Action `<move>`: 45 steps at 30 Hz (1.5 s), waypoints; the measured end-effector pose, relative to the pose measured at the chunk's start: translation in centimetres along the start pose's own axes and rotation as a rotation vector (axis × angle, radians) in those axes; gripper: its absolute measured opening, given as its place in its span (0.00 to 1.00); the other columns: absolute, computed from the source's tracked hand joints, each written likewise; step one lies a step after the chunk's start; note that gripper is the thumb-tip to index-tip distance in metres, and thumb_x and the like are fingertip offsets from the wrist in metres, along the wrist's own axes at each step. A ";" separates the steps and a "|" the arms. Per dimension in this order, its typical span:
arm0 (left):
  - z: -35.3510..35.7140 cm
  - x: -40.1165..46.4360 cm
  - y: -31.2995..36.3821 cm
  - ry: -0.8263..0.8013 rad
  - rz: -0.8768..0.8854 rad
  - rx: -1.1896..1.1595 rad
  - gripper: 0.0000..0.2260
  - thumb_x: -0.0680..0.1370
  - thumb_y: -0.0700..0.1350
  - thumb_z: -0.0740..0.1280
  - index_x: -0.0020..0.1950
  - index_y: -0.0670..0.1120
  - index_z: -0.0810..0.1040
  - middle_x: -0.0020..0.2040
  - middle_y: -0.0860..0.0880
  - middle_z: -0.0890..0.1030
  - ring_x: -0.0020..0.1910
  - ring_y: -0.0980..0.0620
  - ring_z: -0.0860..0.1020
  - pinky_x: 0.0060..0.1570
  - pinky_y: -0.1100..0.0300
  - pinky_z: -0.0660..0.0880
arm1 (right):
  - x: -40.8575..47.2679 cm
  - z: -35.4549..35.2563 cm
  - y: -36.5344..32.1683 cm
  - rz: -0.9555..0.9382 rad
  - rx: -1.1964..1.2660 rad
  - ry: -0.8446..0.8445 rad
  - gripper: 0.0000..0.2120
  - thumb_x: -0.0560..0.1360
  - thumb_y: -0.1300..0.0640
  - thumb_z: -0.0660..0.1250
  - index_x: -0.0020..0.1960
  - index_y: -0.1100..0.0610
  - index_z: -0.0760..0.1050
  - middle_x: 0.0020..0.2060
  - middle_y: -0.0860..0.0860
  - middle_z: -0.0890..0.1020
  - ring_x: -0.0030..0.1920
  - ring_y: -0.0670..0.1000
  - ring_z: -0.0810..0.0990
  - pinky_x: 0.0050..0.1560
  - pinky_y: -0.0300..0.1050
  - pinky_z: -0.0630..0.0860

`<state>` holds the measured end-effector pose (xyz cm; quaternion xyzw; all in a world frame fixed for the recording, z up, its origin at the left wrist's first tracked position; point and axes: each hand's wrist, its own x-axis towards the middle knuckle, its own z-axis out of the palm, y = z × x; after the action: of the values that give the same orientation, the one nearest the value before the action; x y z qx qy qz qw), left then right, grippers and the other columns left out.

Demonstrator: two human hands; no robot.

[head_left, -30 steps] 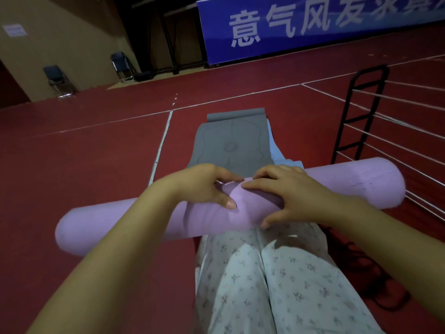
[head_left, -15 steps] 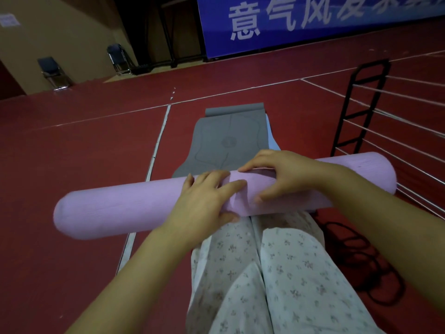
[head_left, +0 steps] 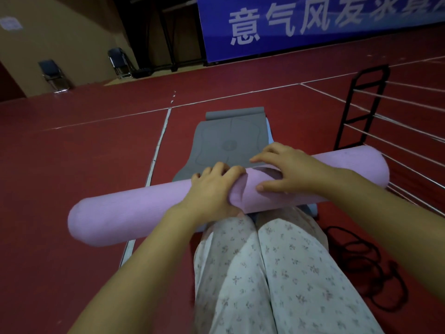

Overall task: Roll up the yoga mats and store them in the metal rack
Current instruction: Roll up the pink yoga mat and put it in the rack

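A rolled pink yoga mat (head_left: 134, 213) lies crosswise above my knees, held off the floor. My left hand (head_left: 212, 191) wraps over the roll near its middle. My right hand (head_left: 286, 169) grips the roll just to the right, fingers over its top and thumb at the front. Beyond the roll a grey yoga mat (head_left: 228, 141) lies flat on the red floor, its far end curled, with a light blue mat's edge (head_left: 269, 133) showing under it. The black metal rack (head_left: 361, 109) with thin silver bars stands at the right.
A black cord (head_left: 356, 268) lies in loops on the floor by my right leg. White court lines cross the red floor. Two folding chairs (head_left: 54, 74) stand by the far wall, and a blue banner (head_left: 313, 22) hangs at the back.
The pink roll has risen and tilted, left end lower. My left hand shifted from on top to wrapping around the roll; my right hand slid further over it.
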<state>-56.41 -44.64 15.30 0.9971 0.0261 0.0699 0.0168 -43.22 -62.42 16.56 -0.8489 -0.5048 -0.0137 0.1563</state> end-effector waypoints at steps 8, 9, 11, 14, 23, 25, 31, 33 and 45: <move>-0.9 2.5 -1.8 -0.150 0.032 -0.168 0.41 0.60 0.62 0.77 0.68 0.59 0.62 0.58 0.50 0.70 0.57 0.46 0.71 0.56 0.45 0.71 | -1.2 1.8 0.2 -0.011 -0.130 0.040 0.30 0.71 0.35 0.65 0.70 0.43 0.65 0.58 0.49 0.70 0.57 0.52 0.70 0.54 0.47 0.62; -1.0 2.8 -2.0 -0.175 0.038 -0.175 0.41 0.61 0.61 0.77 0.69 0.59 0.62 0.60 0.50 0.70 0.58 0.46 0.71 0.57 0.46 0.71 | -1.1 1.9 0.3 -0.008 -0.130 0.037 0.32 0.68 0.33 0.63 0.70 0.42 0.65 0.57 0.48 0.70 0.57 0.52 0.70 0.53 0.46 0.61; -1.4 3.3 -2.5 -0.217 0.051 -0.165 0.42 0.63 0.60 0.77 0.72 0.57 0.61 0.63 0.49 0.70 0.61 0.48 0.71 0.60 0.51 0.70 | -0.5 1.9 0.5 0.004 -0.114 0.029 0.33 0.67 0.33 0.63 0.69 0.41 0.64 0.56 0.48 0.70 0.57 0.52 0.70 0.52 0.45 0.60; -1.3 3.2 -3.0 -0.223 0.081 -0.104 0.42 0.66 0.61 0.75 0.75 0.54 0.59 0.65 0.48 0.70 0.62 0.48 0.71 0.60 0.53 0.71 | 0.5 1.8 0.8 0.005 -0.084 -0.007 0.30 0.69 0.37 0.67 0.68 0.40 0.64 0.57 0.48 0.70 0.58 0.52 0.70 0.54 0.47 0.62; 0.4 1.3 -3.1 -0.081 0.125 0.174 0.47 0.64 0.61 0.74 0.76 0.52 0.54 0.69 0.49 0.66 0.65 0.46 0.68 0.59 0.48 0.67 | 0.4 2.3 -0.7 0.040 -0.321 -0.092 0.48 0.59 0.34 0.74 0.71 0.45 0.56 0.60 0.50 0.67 0.60 0.55 0.68 0.63 0.58 0.64; 0.2 1.4 -2.9 -0.052 0.124 0.173 0.44 0.64 0.60 0.74 0.75 0.51 0.58 0.66 0.48 0.68 0.62 0.45 0.70 0.56 0.49 0.68 | 0.5 3.0 -1.6 0.078 -0.420 -0.110 0.49 0.60 0.37 0.76 0.71 0.48 0.53 0.61 0.53 0.65 0.61 0.57 0.67 0.65 0.62 0.62; -1.5 1.1 -2.4 -0.002 0.150 0.181 0.41 0.62 0.62 0.73 0.71 0.51 0.64 0.60 0.48 0.72 0.56 0.44 0.74 0.51 0.46 0.73 | 0.0 0.7 -2.1 0.021 -0.468 -0.051 0.43 0.59 0.39 0.73 0.68 0.49 0.58 0.56 0.52 0.69 0.54 0.56 0.69 0.50 0.52 0.64; -3.3 0.7 -2.3 -0.004 0.166 0.160 0.42 0.60 0.65 0.71 0.70 0.52 0.63 0.58 0.49 0.73 0.54 0.45 0.74 0.50 0.45 0.74 | -0.8 -0.9 -2.7 -0.005 -0.454 -0.015 0.42 0.58 0.38 0.72 0.66 0.48 0.59 0.54 0.51 0.69 0.52 0.55 0.69 0.47 0.50 0.62; -10.2 -9.4 3.4 0.161 0.373 0.320 0.38 0.61 0.65 0.65 0.67 0.49 0.66 0.51 0.48 0.77 0.43 0.45 0.78 0.38 0.49 0.77 | -10.8 -5.6 -8.0 -0.180 -0.478 0.233 0.39 0.50 0.36 0.68 0.58 0.50 0.70 0.43 0.49 0.74 0.38 0.54 0.72 0.38 0.48 0.64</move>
<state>-66.94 -48.20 24.22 0.9658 -0.1465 0.1460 -0.1562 -54.65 -69.65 21.98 -0.8061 -0.5392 -0.2439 0.0069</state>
